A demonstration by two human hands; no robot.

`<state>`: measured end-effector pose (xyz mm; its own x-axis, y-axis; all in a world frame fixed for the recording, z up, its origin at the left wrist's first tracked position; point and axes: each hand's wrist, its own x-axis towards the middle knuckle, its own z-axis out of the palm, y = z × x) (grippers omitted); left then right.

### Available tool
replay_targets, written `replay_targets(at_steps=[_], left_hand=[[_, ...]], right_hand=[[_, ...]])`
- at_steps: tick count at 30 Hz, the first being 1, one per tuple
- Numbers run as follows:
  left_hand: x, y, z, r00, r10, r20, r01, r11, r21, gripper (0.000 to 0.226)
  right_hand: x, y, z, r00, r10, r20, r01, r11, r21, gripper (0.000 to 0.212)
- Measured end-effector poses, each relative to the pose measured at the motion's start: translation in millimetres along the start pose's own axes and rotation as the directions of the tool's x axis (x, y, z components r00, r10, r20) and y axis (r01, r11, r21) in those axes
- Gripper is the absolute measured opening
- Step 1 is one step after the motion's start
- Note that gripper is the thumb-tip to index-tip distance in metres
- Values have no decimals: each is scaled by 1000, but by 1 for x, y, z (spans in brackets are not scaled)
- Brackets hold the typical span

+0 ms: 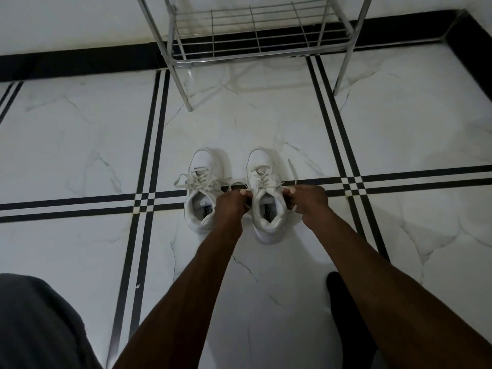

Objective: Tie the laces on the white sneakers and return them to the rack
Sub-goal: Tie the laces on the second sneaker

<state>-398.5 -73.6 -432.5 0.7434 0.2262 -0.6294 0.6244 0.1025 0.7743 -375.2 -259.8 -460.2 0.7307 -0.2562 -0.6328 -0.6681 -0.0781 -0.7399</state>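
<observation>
Two white sneakers stand side by side on the marble floor, toes pointing away from me. The left sneaker has loose laces spread out to its left. On either side of the right sneaker are my hands, each pinching one end of its lace. My left hand holds the lace end at the shoe's left side. My right hand holds the other end at the shoe's right side; that lace trails up past it. The metal wire rack stands against the wall beyond the shoes.
The rack's legs reach the floor a short way beyond the sneakers. Black stripe lines cross the white tiles. A dark skirting runs along the wall. My grey-clothed knee is at bottom left and a dark foot at bottom right.
</observation>
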Motion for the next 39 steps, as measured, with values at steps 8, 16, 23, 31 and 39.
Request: replay_targets(at_steps=[8, 16, 23, 31, 39], left_hand=[[-3, 25, -10, 957, 277, 92, -292, 905, 311, 33], [-1, 64, -17, 913, 330, 240, -371, 917, 150, 47], [-2, 63, -7, 926, 268, 266, -267, 963, -44, 38], [11, 50, -1, 825, 442, 353, -515, 845, 146, 28], [11, 51, -4, 807, 457, 374, -563, 787, 252, 15]], right_hand=[[-15, -36, -24, 965, -97, 245, 159, 956, -248, 16], [-33, -88, -23, 900, -271, 342, 224, 959, 173, 32], [-32, -77, -3, 866, -362, 345, 323, 931, 169, 26], [-24, -68, 4, 847, -368, 383, 397, 918, 4, 42], [-18, -69, 12, 930, -317, 187, 329, 944, -36, 31]])
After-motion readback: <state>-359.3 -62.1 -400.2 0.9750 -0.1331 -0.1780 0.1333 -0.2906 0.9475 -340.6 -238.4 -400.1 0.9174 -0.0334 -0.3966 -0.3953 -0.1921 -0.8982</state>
